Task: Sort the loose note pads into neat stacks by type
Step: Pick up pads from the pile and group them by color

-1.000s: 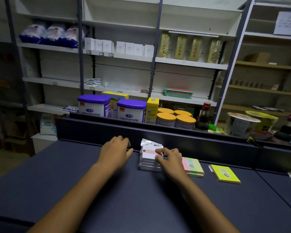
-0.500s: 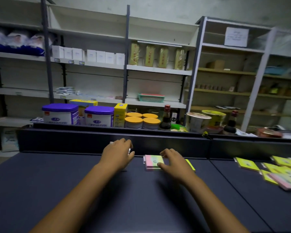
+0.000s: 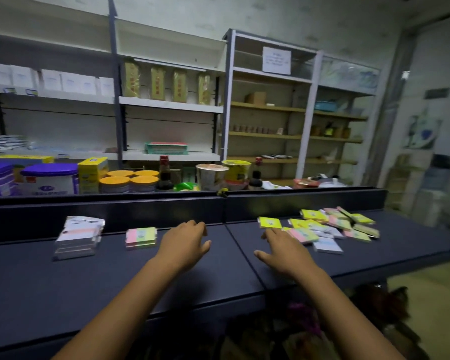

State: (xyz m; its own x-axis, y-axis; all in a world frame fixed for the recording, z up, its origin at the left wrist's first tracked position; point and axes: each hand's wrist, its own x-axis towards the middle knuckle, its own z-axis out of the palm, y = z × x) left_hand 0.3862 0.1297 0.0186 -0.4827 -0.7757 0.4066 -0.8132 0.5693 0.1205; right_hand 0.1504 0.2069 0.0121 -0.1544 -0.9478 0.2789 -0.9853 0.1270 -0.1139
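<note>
Head view, looking forward and down across a dark counter (image 3: 115, 281) with shop shelves (image 3: 166, 105) behind it. I saw two finished piles at the left. Furthest left stood a stack of white pads (image 3: 77, 239), several high and fairly square. Just to its right, apart from it, sat a short stack of pink and green pads (image 3: 140, 237), edges lined up.

Both of my hands were over the counter, holding nothing. My left hand (image 3: 183, 246) hung near the middle, fingers loosely curled and relaxed, a little to the right of the pink and green stack and not touching it. My right hand (image 3: 283, 252) reached toward the right, fingers spread and loose, its fingertips near the closest pads; I could not tell whether they touched one.

At the right lay the loose heap (image 3: 333, 228), still jumbled: yellow-green pads, pink and green ones and white ones, overlapping at odd angles. One yellow-green pad (image 3: 270, 222) lay by itself just left of the heap.

I judged the job roughly begun, not half done: two types had stacks started, no yellow-green stack was visible, and most pads remained unsorted.
</note>
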